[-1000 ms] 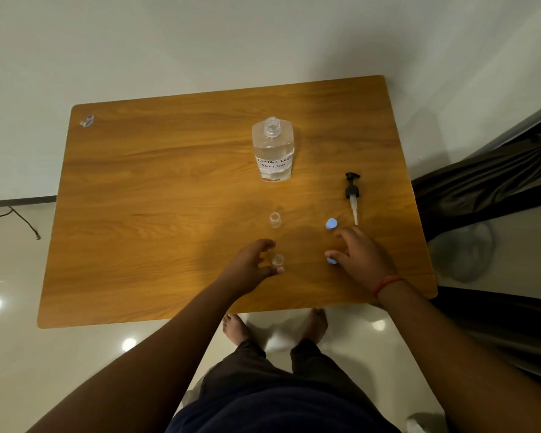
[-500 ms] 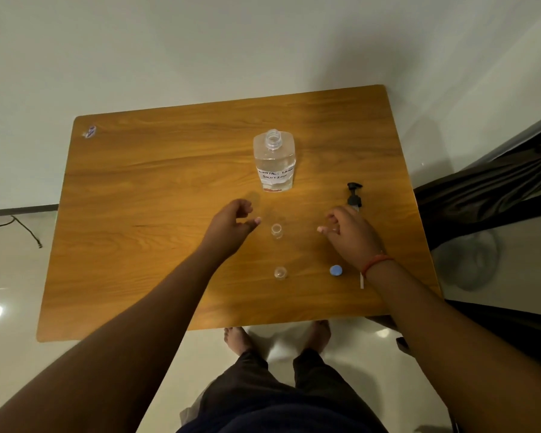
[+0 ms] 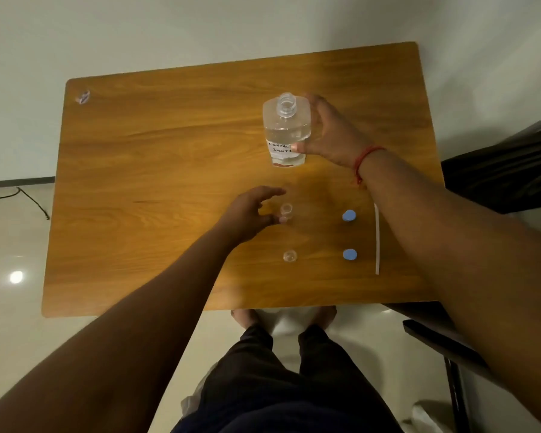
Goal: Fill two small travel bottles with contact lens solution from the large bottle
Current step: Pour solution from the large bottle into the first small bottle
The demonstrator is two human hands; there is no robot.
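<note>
The large clear bottle, uncapped and about half full, stands upright at the back middle of the wooden table. My right hand is wrapped around its right side, thumb on the white label. Two tiny clear travel bottles stand open nearer me. My left hand curls around the farther small bottle, thumb and fingertips at its sides. The nearer small bottle stands free. Two blue caps lie to the right of the small bottles.
The pump's white dip tube lies along the right side, its head hidden under my right forearm. A small clear scrap lies at the table's far left corner. A dark chair stands at the right. My feet show below the front edge.
My right hand left the pump and caps and reached back to take hold of the large bottle. My left hand moved onto the farther small bottle.
</note>
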